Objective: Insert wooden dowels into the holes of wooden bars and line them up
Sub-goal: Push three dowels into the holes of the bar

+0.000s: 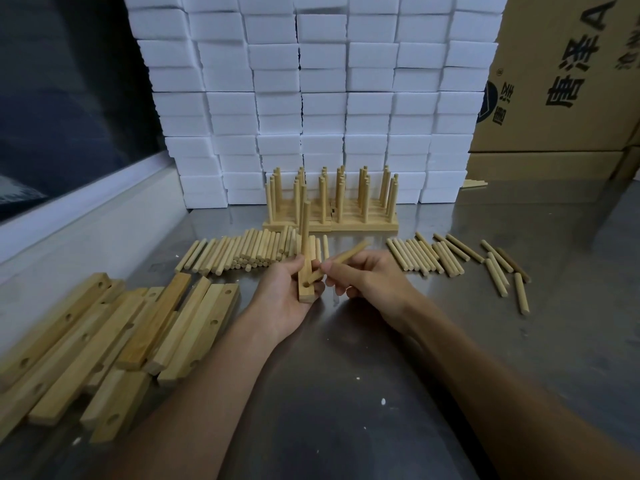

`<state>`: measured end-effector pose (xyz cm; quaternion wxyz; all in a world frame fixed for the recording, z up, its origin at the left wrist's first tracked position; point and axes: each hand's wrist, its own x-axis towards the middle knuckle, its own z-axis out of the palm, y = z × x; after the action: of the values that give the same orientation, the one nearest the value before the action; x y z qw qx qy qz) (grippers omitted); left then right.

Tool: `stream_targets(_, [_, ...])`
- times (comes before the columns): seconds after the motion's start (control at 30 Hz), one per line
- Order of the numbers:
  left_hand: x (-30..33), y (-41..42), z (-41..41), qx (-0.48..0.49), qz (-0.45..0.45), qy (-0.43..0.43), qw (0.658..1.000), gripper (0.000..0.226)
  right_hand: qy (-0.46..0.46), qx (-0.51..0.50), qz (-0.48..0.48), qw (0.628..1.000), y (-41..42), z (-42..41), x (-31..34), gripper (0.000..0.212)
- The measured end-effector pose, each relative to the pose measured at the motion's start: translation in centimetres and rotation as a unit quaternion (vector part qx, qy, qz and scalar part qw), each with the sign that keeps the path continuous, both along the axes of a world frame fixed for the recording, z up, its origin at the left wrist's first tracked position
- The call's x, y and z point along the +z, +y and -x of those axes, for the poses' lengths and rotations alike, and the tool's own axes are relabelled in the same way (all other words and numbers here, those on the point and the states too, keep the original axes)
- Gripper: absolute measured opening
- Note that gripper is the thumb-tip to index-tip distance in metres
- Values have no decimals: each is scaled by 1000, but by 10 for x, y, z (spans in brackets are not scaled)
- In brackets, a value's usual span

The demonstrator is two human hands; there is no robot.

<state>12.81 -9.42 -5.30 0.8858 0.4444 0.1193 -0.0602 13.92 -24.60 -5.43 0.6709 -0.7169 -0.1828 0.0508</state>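
Left hand (pixel 289 289) gripped the bar (pixel 306 285), one dowel (pixel 305 230) already upright beyond its fingers. Right hand (pixel 360 275) pinched a second dowel (pixel 341 259), tip at the open hole beside the left fingertips. Risk: slanted entry might jam, or twist the bar loose.

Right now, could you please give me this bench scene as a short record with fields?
left hand: left hand grips a drilled wooden bar with one upright dowel already standing in it
right hand: right hand pinches a second dowel, tip aimed at the bar's open hole
finished: finished bars with standing dowels lined up at the rear
bar supply: empty drilled bars piled on the left
dowel supply: loose dowels behind the hands, more dowels on the right
backdrop: white foam blocks, cardboard box
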Motion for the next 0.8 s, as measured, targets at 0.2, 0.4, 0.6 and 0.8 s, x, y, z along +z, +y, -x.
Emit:
stream_targets(0.2, [2,0,0,-6,16,-6,1000,43,-54,7,37,998,5,4,2,13])
stream_targets(0.4, [-3,3,-2,-10,33,-10,999,36,-180,-20,193,964,13,6,12,11])
stream_targets(0.6, [-7,4,-3,2,29,-18,999,30,-266,-32,264,927,21,10,20,12])
stream_targets(0.8, [-7,3,-5,7,19,-12,1000,31,-258,-45,256,931,28,13,19,17])
